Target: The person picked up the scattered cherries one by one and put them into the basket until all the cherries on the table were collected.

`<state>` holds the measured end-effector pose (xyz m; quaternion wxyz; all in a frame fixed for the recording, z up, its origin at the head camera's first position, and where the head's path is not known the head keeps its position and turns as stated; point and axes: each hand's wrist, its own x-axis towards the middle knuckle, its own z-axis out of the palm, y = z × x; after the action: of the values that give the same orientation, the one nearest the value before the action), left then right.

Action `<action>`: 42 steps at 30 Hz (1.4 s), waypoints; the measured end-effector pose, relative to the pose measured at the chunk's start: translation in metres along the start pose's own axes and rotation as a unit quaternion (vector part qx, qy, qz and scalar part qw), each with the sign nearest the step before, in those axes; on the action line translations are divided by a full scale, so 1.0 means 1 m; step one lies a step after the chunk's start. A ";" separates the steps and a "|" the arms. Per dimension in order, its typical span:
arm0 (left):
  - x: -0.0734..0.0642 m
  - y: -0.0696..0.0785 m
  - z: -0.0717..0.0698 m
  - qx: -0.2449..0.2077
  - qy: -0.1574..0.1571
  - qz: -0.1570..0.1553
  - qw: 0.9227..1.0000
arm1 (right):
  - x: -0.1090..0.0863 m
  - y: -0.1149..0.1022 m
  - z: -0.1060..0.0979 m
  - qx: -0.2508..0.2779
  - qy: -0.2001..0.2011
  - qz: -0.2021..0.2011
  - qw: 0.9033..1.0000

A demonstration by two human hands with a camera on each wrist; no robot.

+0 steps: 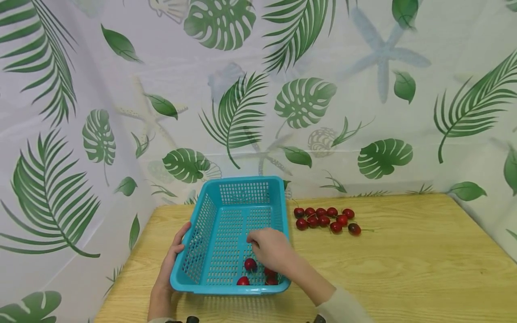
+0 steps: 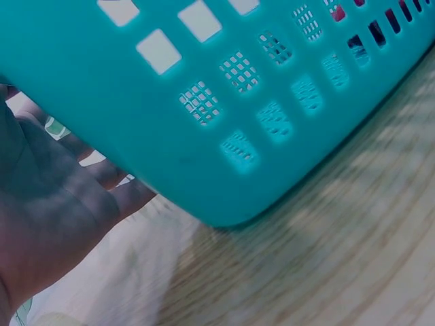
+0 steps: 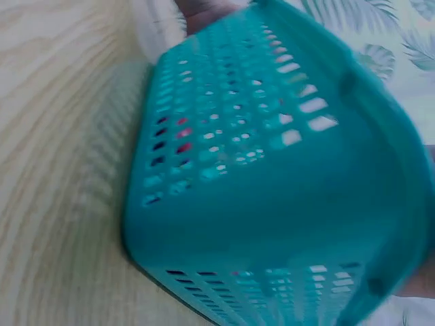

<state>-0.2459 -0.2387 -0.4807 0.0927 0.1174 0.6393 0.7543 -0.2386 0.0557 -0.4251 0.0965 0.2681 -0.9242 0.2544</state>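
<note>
A blue plastic basket (image 1: 230, 289) with perforated walls stands on the wooden table. My left hand (image 1: 168, 264) is at its left side, fingers extended against the wall near the rim; in the left wrist view the palm faces the basket (image 2: 122, 136), and some fingers pass behind it. Above the basket's right part is my right hand (image 1: 272, 250), back upward and fingers bent down. Whether it pinches anything I cannot tell, as its fingertips are hidden. Just below it shows a dark red cherry (image 1: 250, 264). Another cherry (image 1: 243, 281) lies by the near wall, others in the near right corner.
Right of the basket, several red cherries (image 1: 324, 220) lie grouped in rough rows on the table (image 1: 396, 264), one with its stem pointing right. A white cloth (image 1: 258, 63) printed with green leaves hangs behind and to the left of the table.
</note>
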 end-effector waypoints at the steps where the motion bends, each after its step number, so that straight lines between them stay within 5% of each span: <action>1: 0.000 0.000 0.000 0.001 -0.001 0.003 1.000 | 0.000 0.003 -0.003 0.021 0.021 0.004 1.000; 8: 0.001 0.001 0.002 0.007 0.005 0.003 1.000 | -0.010 0.035 -0.031 0.081 0.155 0.038 0.984; 13: -0.001 0.001 0.003 0.010 0.010 -0.005 1.000 | -0.024 0.072 -0.047 0.076 0.184 0.083 0.976; 21: -0.003 0.000 0.003 0.003 0.009 -0.005 1.000 | -0.058 0.135 -0.083 0.049 0.135 0.199 0.969; 26: -0.001 0.000 0.002 0.009 0.007 0.002 1.000 | -0.089 0.179 -0.105 0.023 0.061 0.253 0.965; 33: -0.001 0.002 0.000 0.005 0.008 -0.005 1.000 | -0.114 0.217 -0.103 -0.009 -0.044 0.278 0.960; 42: 0.000 0.000 0.003 0.005 0.003 0.003 1.000 | -0.121 0.228 -0.091 -0.027 -0.047 0.282 0.958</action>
<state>-0.2446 -0.2358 -0.4804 0.0877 0.1173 0.6434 0.7514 -0.2572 0.3229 -0.4811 -0.0158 0.0056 -0.9723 0.2330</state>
